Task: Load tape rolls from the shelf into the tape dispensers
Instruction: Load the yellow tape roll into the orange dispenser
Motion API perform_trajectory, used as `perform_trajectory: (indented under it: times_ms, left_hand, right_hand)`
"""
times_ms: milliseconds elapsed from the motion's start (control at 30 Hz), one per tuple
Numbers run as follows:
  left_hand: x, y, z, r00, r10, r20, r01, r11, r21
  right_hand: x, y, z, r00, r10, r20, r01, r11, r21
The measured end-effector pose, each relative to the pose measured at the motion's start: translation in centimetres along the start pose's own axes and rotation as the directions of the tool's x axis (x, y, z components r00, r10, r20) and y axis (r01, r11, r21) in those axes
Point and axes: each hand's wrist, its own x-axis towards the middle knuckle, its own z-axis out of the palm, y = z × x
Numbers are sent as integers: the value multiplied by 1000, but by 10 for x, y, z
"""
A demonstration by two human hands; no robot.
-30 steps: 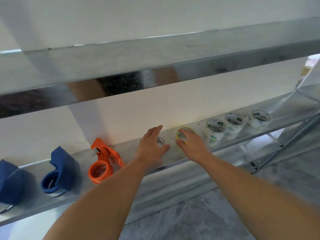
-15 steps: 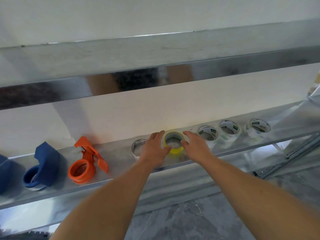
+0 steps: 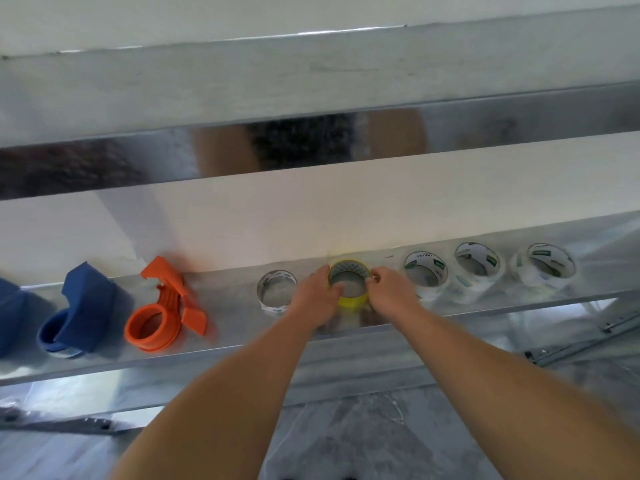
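Down at the front, two bare forearms reach up from the bottom edge toward the metal shelf. The left hand grips the yellow tape roll from its left side, thumb hooked inside the core, the other fingers hidden behind the roll. The right hand pinches the roll's right rim with curled fingers. The roll sits mid-shelf, nearer the back edge. Just left of it stands a clear tape roll; to the right, three white-labelled rolls line the back edge, their print too blurred to read. Toward the shelf's left end lie an orange dispenser and a blue dispenser; another blue one is cut off by the frame. Above, an upper shelf beam mirrors smeared shapes.
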Motion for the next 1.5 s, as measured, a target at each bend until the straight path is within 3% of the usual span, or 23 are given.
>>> perform_trajectory:
  times_ms: [233,500,667,900,1067,1300,1500]
  left_hand:
    - [-2,-1,4,993,-89,-79,68,969,-236]
    - [-24,0,-17,972,-135,-190,38,896,-442]
    - [-43,-3,-38,954,-108,-280,-43,875,-483]
    - [-67,-38,-71,940,-82,-332,-123,824,-552]
    - [-111,-61,-108,916,-97,-389,-149,819,-555]
    - [-177,-93,-157,884,-115,-452,-166,828,-536]
    - [-208,-113,-181,866,-168,-472,-157,804,-574]
  right_hand:
    - [-5,0,3,999,-10,-54,18,988,151]
    - [-25,-14,-14,984,-105,-145,150,926,345]
    - [-46,-32,-24,959,-202,-198,270,862,429]
    - [-93,-75,-24,877,-403,-262,474,814,336]
    - [-137,-102,-8,838,-470,-277,543,765,346]
    - [-198,-142,25,819,-501,-278,573,738,356]
    - [-231,-159,51,872,-412,-264,489,713,502]
